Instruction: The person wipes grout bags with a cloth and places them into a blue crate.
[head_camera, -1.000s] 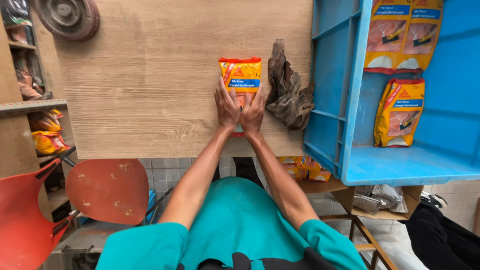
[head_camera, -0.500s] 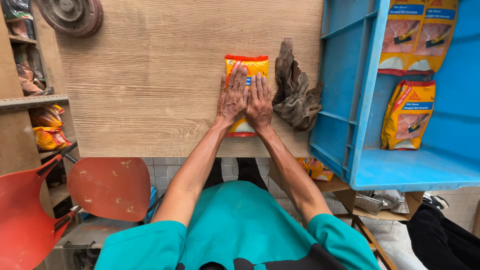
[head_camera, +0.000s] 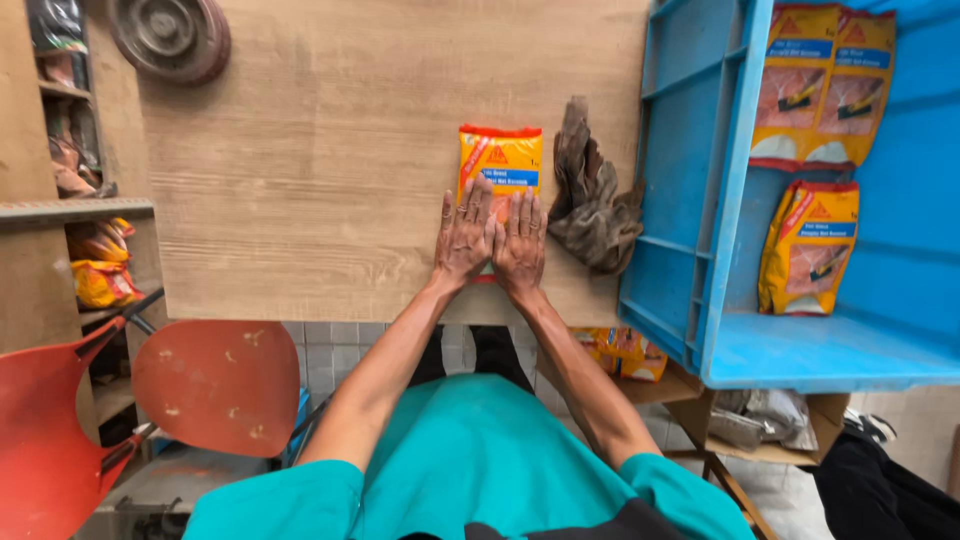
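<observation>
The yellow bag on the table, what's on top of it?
Both hands lie flat on the yellow bag: left hand and right hand, side by side. They cover its lower half; only the top part shows.

Yellow-and-orange pouch (head_camera: 497, 165) lies flat on the table; three like pouches (head_camera: 812, 245) lie in the blue crate.

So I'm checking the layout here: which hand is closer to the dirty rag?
The right hand. It lies flat on the yellow packet, just beside the rag. The left hand presses the packet's far side from the rag.
</observation>
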